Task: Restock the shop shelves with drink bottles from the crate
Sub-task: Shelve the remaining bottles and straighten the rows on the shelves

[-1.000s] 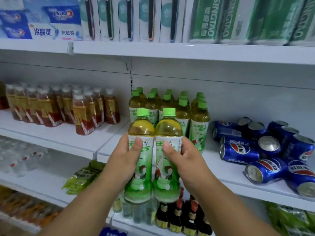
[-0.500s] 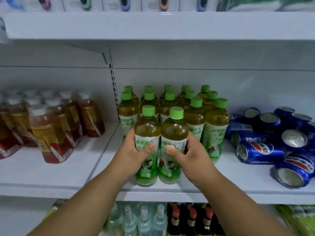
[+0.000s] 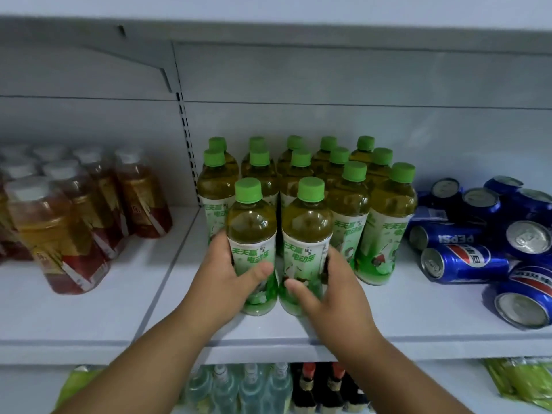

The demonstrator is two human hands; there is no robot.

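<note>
Two green-capped tea bottles stand upright side by side at the front of the white shelf. My left hand grips the left bottle around its label. My right hand grips the right bottle the same way. Behind them stands a block of several identical green tea bottles. The crate is not in view.
Several amber tea bottles with white caps stand on the shelf to the left. Blue Pepsi cans lie stacked on their sides to the right. A lower shelf holds clear bottles and dark bottles. Another shelf hangs overhead.
Both hands have carried the two bottles from in front of the shelf up onto it, setting them down before the green tea group. The view has moved closer.
</note>
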